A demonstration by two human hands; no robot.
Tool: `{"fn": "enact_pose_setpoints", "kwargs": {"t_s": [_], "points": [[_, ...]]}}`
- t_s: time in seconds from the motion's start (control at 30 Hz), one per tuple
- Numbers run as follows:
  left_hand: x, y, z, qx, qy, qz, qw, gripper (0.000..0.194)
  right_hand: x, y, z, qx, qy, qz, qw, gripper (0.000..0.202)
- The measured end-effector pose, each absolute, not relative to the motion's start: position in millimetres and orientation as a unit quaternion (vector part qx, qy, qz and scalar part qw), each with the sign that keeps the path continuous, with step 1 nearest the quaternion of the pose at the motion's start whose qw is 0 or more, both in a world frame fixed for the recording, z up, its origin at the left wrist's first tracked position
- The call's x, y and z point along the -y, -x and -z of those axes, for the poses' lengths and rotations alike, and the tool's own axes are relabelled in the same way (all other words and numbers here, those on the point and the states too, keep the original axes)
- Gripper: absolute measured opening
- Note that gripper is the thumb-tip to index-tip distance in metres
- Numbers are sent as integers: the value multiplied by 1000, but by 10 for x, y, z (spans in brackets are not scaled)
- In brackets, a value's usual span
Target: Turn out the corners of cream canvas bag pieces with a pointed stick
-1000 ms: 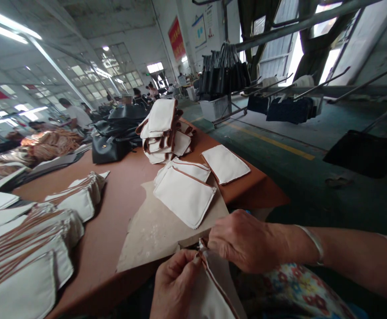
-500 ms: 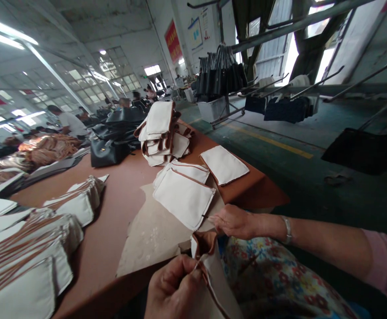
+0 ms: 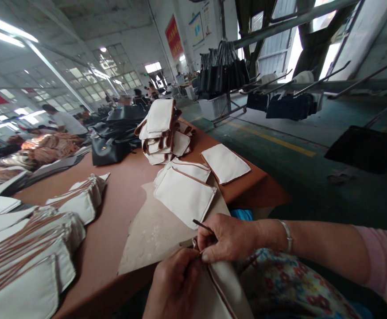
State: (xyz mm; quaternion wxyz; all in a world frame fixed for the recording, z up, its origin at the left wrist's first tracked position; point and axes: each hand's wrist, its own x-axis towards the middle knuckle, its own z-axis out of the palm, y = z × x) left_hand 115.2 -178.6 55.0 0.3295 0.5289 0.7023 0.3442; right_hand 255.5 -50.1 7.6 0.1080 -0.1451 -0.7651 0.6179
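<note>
My left hand (image 3: 175, 285) grips the top edge of a cream canvas pouch with brown trim (image 3: 225, 290), which rests on my lap at the table's near edge. My right hand (image 3: 228, 239) pinches a thin dark stick-like tool (image 3: 203, 226) and presses its fingers against the same pouch corner, touching my left hand. A silver bangle (image 3: 287, 236) circles my right wrist.
Flat cream pouches (image 3: 184, 197) lie on a worn mat (image 3: 153, 232) on the brown table (image 3: 114, 208), with a tall pile (image 3: 162, 133) behind. Stacks of trimmed pouches (image 3: 24, 248) fill the left. Black bags (image 3: 114, 133) sit farther back; other people work in the distance.
My right hand, which had lifted away toward the flat pouches with the tool half a second ago, has come back down onto the pouch corner beside my left hand.
</note>
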Motion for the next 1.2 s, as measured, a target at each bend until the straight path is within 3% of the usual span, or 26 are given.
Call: {"fn": "enact_pose_setpoints", "kwargs": {"t_s": [0.2,0.37,0.5,0.67,0.83,0.93,1.0,1.1,1.2], "points": [[1826,-1089,-424,-701,-542,-323,332,19,623,-2645,-118,813,128,-527,211,9],[1843,-1094,-382,-724,-397,-386,411,18,679,-2706,64,842,67,-439,307,16],[1804,-1158,-371,-690,-276,-473,473,31,675,-2758,175,889,3,-319,328,18],[1804,-1153,-228,-607,-240,-426,627,37,628,-2840,93,922,-66,-178,337,23],[1830,-1076,-144,-620,-302,-386,612,44,626,-2856,92,929,-72,-126,339,18],[1834,-1067,-196,-649,-357,-341,579,45,651,-2826,162,905,-75,-197,369,14],[1837,-1065,-247,-661,-384,-322,559,44,653,-2825,181,869,-42,-313,380,15],[1845,-1037,-304,-660,-388,-317,560,44,613,-2873,141,789,53,-532,302,33],[1852,-988,-319,-652,-355,-332,582,44,545,-2941,68,728,91,-642,220,28]]}}
